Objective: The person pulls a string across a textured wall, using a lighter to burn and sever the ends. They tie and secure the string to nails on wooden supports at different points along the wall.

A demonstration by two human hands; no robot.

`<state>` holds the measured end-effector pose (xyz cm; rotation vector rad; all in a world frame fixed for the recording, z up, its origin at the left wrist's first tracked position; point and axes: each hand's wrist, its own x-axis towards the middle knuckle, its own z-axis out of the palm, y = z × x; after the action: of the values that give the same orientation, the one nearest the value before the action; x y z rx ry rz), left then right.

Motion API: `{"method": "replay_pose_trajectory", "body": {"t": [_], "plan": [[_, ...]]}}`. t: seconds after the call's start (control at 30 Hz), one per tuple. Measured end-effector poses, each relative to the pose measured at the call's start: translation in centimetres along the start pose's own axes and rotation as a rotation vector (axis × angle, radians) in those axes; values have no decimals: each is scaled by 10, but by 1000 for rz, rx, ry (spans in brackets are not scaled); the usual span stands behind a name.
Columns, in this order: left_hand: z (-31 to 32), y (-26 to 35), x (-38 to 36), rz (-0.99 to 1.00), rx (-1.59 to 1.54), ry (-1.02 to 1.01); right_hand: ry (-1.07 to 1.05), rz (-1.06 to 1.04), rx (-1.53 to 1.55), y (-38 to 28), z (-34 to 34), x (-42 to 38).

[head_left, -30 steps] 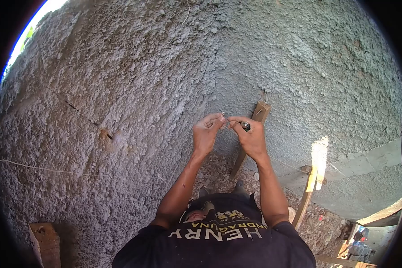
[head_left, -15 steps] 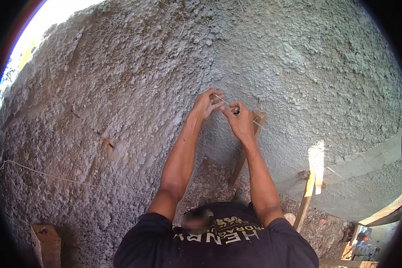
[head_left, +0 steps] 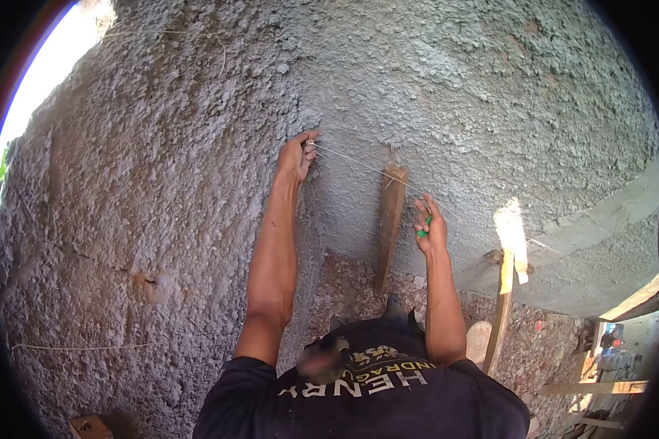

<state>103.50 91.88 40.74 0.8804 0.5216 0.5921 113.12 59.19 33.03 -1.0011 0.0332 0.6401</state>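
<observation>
A thin pale string [head_left: 355, 160] runs slanting in front of the rough grey wall, between my two hands. My left hand [head_left: 297, 156] is closed on its upper end, close to the wall corner, thumb and fingers pinched together. Lower and to the right, my right hand [head_left: 433, 227] has its fingers curled around a small green object [head_left: 423, 233], mostly hidden in the palm. The string reaches the fingertips of this hand. Between the hands, a wooden stake [head_left: 392, 212] leans at the wall, and the string crosses near its top.
Rough plastered walls meet at a corner [head_left: 311, 95]. Another wooden post [head_left: 499, 314] stands at the right. Stony ground [head_left: 355, 282] lies below. A wooden block [head_left: 89, 426] is at the lower left, and another string [head_left: 88, 347] hangs along the left wall.
My hands have drawn apart: the right one moved down and right, lengthening the string between them. The green object now shows in the right hand. The view has shifted rightward.
</observation>
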Motion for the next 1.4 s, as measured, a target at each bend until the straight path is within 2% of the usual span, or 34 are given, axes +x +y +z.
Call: {"method": "replay_pose_trajectory", "body": {"t": [0.1,0.23,0.37,0.53,0.7,0.77,0.8,0.87,0.9,0.93,0.97,1.0,1.07,1.1,1.13,1.17,1.2,1.27,1.33,1.37,1.4], "plan": [[1,6,-7,-23,-67,6,22,41,228,-5,-22,16],[10,-2,-6,73,145,183,34,27,138,-5,-21,15],[12,-2,4,41,71,210,52,26,53,-5,-19,13],[2,-21,21,7,-445,156,44,92,-37,-7,-16,6],[-1,-31,17,-12,-658,109,-12,94,-316,1,-9,-17],[-9,-32,22,-84,-789,-46,-53,147,-502,11,-19,-26],[-14,-31,26,-97,-788,-41,-41,154,-501,19,-28,-31],[-20,-28,33,-114,-772,-113,-114,103,-1004,34,-49,-45],[-22,-28,35,-82,-765,-77,-126,103,-1141,39,-61,-55],[-21,-26,34,-67,-755,-43,-67,139,-1126,46,-79,-64],[-18,-26,31,-22,-758,-41,-73,30,-1211,56,-104,-75],[-30,-31,42,-67,-810,-122,-70,-70,-1301,65,-132,-91],[-45,-35,53,-82,-817,-170,47,202,-1300,75,-182,-123],[-55,-37,65,-104,-810,-169,121,245,-1278,80,-201,-152],[-40,-29,52,-68,-775,-106,216,373,-1311,82,-217,-174],[-47,-30,58,-103,-790,-198,299,505,-1337,85,-231,-196],[-57,-30,66,-131,-808,-283,341,538,-1316,91,-242,-223],[-61,-25,72,-203,-901,-271,396,662,-914,113,-258,-294],[-61,-19,72,-244,-926,-267,202,558,-907,153,-285,-364],[-66,-17,78,-248,-914,-257,231,566,-883,161,-268,-389],[-75,-14,86,-250,-904,-249,474,661,-457,160,-241,-409]]}}
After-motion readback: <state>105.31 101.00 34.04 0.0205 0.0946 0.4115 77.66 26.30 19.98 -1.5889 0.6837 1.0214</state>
